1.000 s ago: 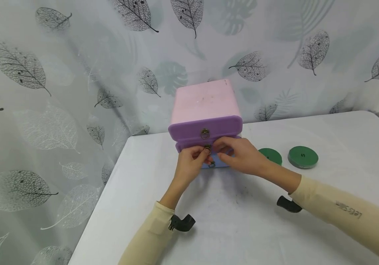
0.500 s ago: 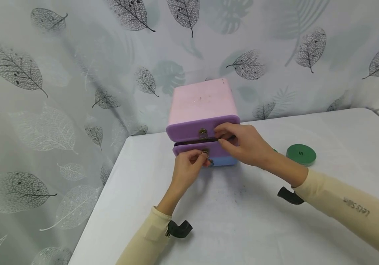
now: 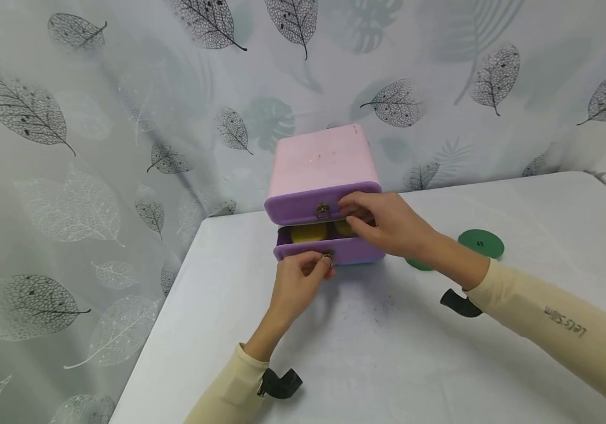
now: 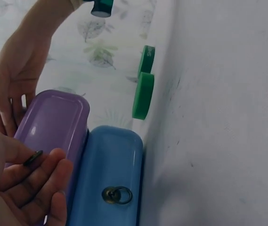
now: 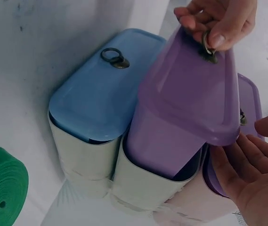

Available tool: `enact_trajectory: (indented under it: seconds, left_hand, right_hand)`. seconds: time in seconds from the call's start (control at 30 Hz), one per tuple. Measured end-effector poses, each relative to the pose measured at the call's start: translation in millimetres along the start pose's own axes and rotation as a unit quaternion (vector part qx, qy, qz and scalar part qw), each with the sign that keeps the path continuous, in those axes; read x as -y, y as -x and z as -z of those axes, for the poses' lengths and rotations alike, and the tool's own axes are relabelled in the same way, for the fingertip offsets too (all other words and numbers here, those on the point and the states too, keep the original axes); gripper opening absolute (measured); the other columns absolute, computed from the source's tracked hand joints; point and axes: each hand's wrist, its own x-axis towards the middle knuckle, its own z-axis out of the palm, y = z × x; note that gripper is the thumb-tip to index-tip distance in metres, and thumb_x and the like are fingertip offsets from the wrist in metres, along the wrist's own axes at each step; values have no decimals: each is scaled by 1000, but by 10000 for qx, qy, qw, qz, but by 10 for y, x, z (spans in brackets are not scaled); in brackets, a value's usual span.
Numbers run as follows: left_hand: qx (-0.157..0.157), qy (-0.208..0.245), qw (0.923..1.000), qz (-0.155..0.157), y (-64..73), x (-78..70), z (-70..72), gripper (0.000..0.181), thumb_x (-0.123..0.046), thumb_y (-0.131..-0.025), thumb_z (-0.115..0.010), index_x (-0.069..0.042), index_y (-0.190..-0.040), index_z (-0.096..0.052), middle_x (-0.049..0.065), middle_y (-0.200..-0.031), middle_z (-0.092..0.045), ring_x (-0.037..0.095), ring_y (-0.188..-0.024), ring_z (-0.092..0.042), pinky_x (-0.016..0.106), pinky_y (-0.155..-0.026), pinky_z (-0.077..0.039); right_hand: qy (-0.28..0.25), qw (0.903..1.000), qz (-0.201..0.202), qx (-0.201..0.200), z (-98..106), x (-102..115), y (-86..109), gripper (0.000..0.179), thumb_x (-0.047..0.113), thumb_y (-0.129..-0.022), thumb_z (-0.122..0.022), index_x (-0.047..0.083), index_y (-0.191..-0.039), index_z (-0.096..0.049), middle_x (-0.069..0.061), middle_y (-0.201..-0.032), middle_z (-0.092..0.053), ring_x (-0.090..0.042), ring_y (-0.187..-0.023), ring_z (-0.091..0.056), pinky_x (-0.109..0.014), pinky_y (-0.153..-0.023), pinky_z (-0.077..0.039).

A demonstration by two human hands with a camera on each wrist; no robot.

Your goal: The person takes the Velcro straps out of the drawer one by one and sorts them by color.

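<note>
A small cabinet (image 3: 324, 159) with a pink top stands on the white table, its drawers stacked. My left hand (image 3: 297, 285) pinches the brass ring pull (image 5: 206, 42) of the middle purple drawer (image 3: 358, 251), which is partly pulled out. Two yellow things show inside: a larger yellow piece (image 3: 308, 232) and a smaller yellow piece (image 3: 343, 228), their kind unclear. By the right end of the drawers is my right hand (image 3: 395, 224), fingers extended and touching near the drawer edge. The top purple drawer (image 3: 292, 210) and the bottom blue drawer (image 4: 110, 162) look closed.
Right of the cabinet lies a green roll (image 3: 481, 242) of wound strap. A second green roll (image 3: 418, 264) is partly hidden behind my right forearm. A leaf-patterned curtain (image 3: 175, 88) hangs behind the white table (image 3: 414, 353) and along its left side.
The middle drawer has come out toward me with my left hand on its ring, exposing the yellow things. My right hand has risen slightly to the top drawer's height.
</note>
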Motion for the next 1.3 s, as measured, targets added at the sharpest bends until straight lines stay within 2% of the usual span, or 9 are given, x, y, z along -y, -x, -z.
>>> enact_trajectory:
  seconds: [0.27,0.53,0.73,1.03,1.13,1.3]
  left_hand:
    - [-13,-75,10000,65,137,-74,30,20,-20,-91,-59,-8,-80,-70,-6,-70,-66,8,-66,-63,29,-60,-51]
    - [-58,-151,9999,56,273,-111,35,18,-22,-90,-60,-14,-78,-71,-8,-68,-65,12,-64,-63,29,-59,-50]
    - [-84,-121,9999,87,392,-161,37,16,-20,-89,-61,-16,-78,-71,-8,-68,-65,10,-63,-64,28,-60,-52]
    - [-77,-207,9998,-3,484,-221,32,15,-18,-88,-62,-14,-76,-71,-9,-65,-65,6,-58,-62,26,-55,-51]
    - [-89,-334,9993,-115,495,-243,16,15,-16,-86,-63,-13,-74,-71,-11,-63,-63,2,-55,-60,24,-51,-50]
    - [-160,-603,9977,-269,512,-301,-7,17,-13,-84,-64,-16,-69,-70,-17,-59,-60,-2,-50,-55,22,-46,-46]
  right_hand:
    - [70,9996,39,289,39,-14,-35,25,3,-87,-59,5,-111,-62,-3,-102,-67,-13,-87,-64,-30,-70,-51]
    - [220,9979,-84,608,98,21,-31,25,6,-87,-62,5,-112,-63,-3,-101,-67,-12,-89,-64,-31,-72,-52]
    - [374,9962,-143,776,83,-4,19,27,8,-85,-66,5,-112,-63,-7,-103,-67,-17,-93,-64,-37,-77,-51]
    - [826,9849,-350,1480,-38,-101,105,39,13,-83,-69,2,-119,-58,-7,-109,-62,-22,-95,-58,-38,-83,-47]
    - [888,9804,-393,1712,-76,-114,116,46,18,-83,-71,4,-122,-54,-5,-109,-59,-22,-94,-54,-37,-83,-45]
    - [1204,9718,-418,1985,-105,-117,120,56,25,-81,-73,6,-128,-48,-4,-118,-55,-19,-99,-50,-37,-85,-43]
